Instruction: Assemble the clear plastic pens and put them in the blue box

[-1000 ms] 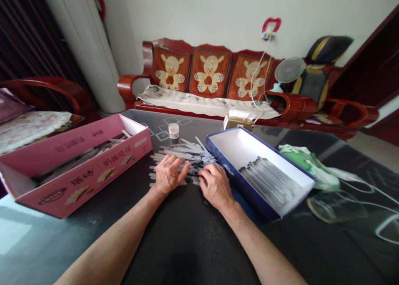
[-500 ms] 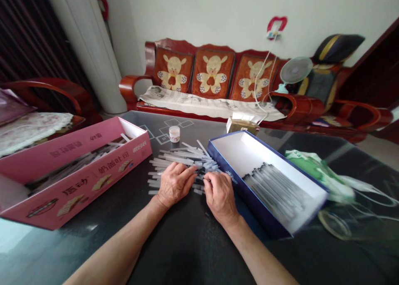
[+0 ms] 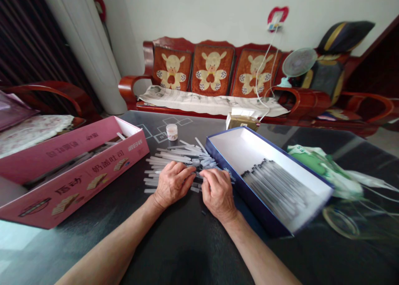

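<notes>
Before me, the dark table (image 3: 174,251) has a smooth, glossy top that throws back the light at my nine o'clock. The pale strips (image 3: 171,156) at twelve look like frosted, matt plastic; the tubes (image 3: 271,185) in the box at one look like clearer, shinier plastic. That blue box (image 3: 238,185) and the pink box (image 3: 102,168) at ten seem smooth, printed cardboard. Farther off at twelve, the bench (image 3: 132,83) is polished reddish wood with plush-looking cloth cushions (image 3: 213,70).
</notes>
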Motion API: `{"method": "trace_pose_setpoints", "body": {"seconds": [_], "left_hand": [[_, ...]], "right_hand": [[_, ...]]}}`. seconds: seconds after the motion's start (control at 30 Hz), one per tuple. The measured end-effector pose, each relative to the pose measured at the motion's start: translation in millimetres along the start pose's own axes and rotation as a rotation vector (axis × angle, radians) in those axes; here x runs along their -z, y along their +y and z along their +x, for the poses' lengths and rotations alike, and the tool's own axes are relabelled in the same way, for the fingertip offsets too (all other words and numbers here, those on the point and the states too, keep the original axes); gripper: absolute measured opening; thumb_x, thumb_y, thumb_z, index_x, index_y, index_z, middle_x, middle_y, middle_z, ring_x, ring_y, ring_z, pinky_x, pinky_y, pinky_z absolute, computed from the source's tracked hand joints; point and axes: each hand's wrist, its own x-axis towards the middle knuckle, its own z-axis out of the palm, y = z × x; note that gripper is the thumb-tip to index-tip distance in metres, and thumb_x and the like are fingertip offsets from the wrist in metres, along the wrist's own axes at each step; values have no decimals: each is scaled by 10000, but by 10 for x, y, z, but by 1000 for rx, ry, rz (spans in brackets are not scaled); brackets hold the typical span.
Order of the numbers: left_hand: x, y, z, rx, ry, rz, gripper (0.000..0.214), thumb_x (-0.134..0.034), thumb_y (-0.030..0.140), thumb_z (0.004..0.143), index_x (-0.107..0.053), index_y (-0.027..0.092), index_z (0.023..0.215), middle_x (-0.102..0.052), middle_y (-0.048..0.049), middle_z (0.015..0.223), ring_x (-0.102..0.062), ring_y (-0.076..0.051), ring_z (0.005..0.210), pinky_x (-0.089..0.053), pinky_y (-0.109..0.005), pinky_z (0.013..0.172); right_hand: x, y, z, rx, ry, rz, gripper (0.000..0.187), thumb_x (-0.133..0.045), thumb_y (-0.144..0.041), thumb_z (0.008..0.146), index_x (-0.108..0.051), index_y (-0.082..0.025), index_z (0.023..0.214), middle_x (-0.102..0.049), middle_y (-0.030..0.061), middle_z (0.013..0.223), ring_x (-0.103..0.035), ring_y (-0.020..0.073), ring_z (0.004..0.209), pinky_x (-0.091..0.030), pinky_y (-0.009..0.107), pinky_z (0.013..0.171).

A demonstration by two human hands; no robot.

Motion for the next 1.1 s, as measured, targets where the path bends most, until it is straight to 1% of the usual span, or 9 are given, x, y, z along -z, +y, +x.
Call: {"method": "trace_pose_setpoints", "body": {"seconds": [0.17,0.37,0.47,0.53,0.6,0.7,0.83,0.93,1.1], "left_hand": [[-22,-44,-27,-47,-33,-1,226,-539,305,889,-663,195,1044,-614,-48,811,-492,-163,727,-411,-298,697],[16,1,-10,-101,-92,97,266,-498,328,909,-657,222,1094,-585,-38,755,-471,-171,704,-387,-310,678],[33,40,5,-108,-109,132,249,-489,326,907,-678,218,1028,-574,-37,728,-467,-174,699,-380,-312,676],[34,46,7,-89,-95,140,236,-492,319,901,-692,206,955,-572,-39,717,-467,-171,695,-382,-310,679],[33,32,2,-56,-62,143,224,-498,304,892,-696,201,907,-577,-39,713,-471,-166,690,-386,-305,682],[38,-9,-11,-10,0,145,200,-510,283,878,-695,206,883,-583,-36,711,-479,-163,686,-389,-301,688],[51,-42,-21,5,26,118,172,-528,264,861,-691,209,866,-579,-32,703,-481,-160,678,-395,-302,692],[53,-34,-24,-2,41,87,164,-532,253,856,-687,208,880,-585,-31,711,-489,-156,677,-400,-300,683],[47,-1,-40,23,81,57,145,-546,239,846,-686,209,875,-591,-26,715,-489,-155,680,-402,-295,681]], "right_hand": [[-27,24,-2,20,-32,-13,171,-464,-127,904,-599,-193,987,-679,40,905,-578,199,875,-354,370,822],[-107,20,-25,23,49,-11,96,-481,-177,923,-575,-191,912,-672,29,813,-567,180,792,-359,352,807],[-124,20,-33,22,64,-22,103,-482,-204,928,-565,-197,867,-659,27,780,-563,178,772,-369,345,795],[-112,24,-28,-5,88,-33,85,-520,-252,912,-570,-187,933,-667,53,877,-568,197,848,-376,361,827],[-88,29,-17,-42,120,-48,201,-551,-297,889,-564,-168,1042,-644,98,1043,-548,234,980,-373,401,891],[-57,39,-2,-65,158,-37,263,-502,-252,895,-547,-151,1134,-565,137,1191,-493,260,1107,-367,440,959],[-64,60,2,-98,187,26,261,-403,-151,908,-578,-164,1101,-560,126,1125,-512,234,1063,-414,424,941],[-79,69,3,-121,215,98,268,-378,-141,912,-595,-166,1067,-561,114,1049,-532,217,1008,-450,409,905],[-44,64,24,-137,299,158,257,-370,-154,914,-586,-169,1052,-534,120,1057,-539,217,1022,-462,420,914]]}}
